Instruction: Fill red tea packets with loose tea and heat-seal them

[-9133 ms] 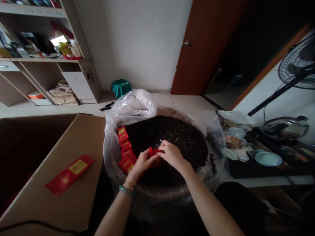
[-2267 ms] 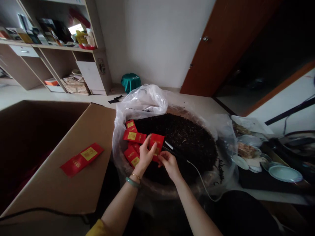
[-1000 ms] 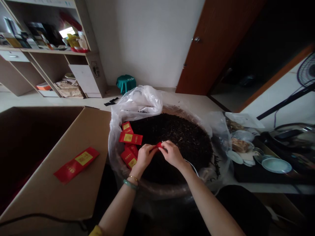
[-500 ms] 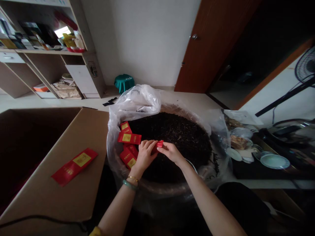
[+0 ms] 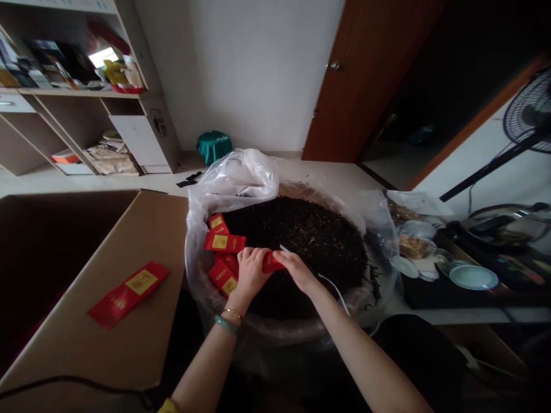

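Over the dark tea leaves, my left hand point(image 5: 252, 272) is closed round a small red packet point(image 5: 271, 263) with gold print. The fingers of my right hand point(image 5: 299, 272) press together on the packet's right end, and the thumb is mostly hidden. A thin white piece point(image 5: 284, 248) shows just above my right fingertips; its kind I cannot make out. Left of my left hand, several red packets point(image 5: 224, 242) lie piled at the edge of the loose dark leaves point(image 5: 318, 229), which look like tea. A clear plastic bag point(image 5: 249, 172) lines the round container holding them.
Another red packet point(image 5: 129, 292) lies on the flap of an open cardboard box point(image 5: 166, 229) at left. A curved white cord-like strip point(image 5: 338, 289) crosses the leaves under my right forearm. On the right, a dark table bears a pale dish point(image 5: 473, 277) and jars. A fan point(image 5: 529, 112) stands behind.
My right fingers have shifted from pinching the packet's end to lying straighter over it. The thin white piece now shows above them. The view has shifted slightly.
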{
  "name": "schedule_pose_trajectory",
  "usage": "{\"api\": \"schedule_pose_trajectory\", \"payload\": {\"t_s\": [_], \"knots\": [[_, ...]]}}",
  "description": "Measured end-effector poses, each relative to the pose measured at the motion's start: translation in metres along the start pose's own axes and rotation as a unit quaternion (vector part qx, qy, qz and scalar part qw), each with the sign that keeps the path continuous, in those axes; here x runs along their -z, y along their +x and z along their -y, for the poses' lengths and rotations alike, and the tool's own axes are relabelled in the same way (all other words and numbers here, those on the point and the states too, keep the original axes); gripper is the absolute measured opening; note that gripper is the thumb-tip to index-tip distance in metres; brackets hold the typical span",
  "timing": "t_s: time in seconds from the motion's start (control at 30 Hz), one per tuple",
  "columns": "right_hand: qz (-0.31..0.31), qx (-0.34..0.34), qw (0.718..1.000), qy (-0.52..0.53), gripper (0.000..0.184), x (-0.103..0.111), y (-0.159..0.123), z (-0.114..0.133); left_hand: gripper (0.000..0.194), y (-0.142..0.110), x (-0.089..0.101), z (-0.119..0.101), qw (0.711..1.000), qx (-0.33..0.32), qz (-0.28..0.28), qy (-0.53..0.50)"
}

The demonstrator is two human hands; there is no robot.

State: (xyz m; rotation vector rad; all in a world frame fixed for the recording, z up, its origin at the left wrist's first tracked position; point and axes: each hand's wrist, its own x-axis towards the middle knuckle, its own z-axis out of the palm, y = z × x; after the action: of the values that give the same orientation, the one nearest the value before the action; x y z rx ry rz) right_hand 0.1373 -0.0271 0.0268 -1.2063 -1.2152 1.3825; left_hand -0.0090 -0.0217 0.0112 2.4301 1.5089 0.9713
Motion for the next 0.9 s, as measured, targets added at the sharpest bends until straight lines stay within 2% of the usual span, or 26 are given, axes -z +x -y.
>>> {"api": "schedule_pose_trajectory", "payload": {"t_s": [0.07, 0.13, 0.3, 0.5, 0.73, 0.9], "knots": [[0.012, -0.013, 0.998, -0.055, 0.038, -0.004, 0.000, 0.001, 0.037, 0.000, -0.001, 0.000, 1.000, -0.008, 0.008, -0.003], [-0.007, -0.015, 0.997, -0.078, 0.038, -0.007, 0.000, 0.000, 0.037, -0.001, -0.001, -0.001, 1.000, -0.018, -0.003, -0.010], [-0.002, 0.000, 1.000, -0.015, 0.039, -0.006, -0.003, 0.000, 0.038, -0.001, 0.000, -0.001, 0.998, -0.039, -0.045, -0.029], [-0.026, 0.003, 1.000, -0.011, 0.037, 0.002, -0.006, 0.002, 0.050, -0.001, -0.004, -0.001, 0.998, -0.030, -0.032, -0.053], [0.022, -0.033, 0.999, -0.002, 0.036, 0.007, -0.003, 0.008, 0.062, -0.001, -0.004, 0.000, 0.999, -0.011, 0.004, -0.047], [0.078, -0.040, 0.995, -0.048, 0.045, 0.012, -0.007, 0.012, 0.059, 0.001, -0.005, 0.001, 0.999, -0.008, 0.037, -0.021]]}}
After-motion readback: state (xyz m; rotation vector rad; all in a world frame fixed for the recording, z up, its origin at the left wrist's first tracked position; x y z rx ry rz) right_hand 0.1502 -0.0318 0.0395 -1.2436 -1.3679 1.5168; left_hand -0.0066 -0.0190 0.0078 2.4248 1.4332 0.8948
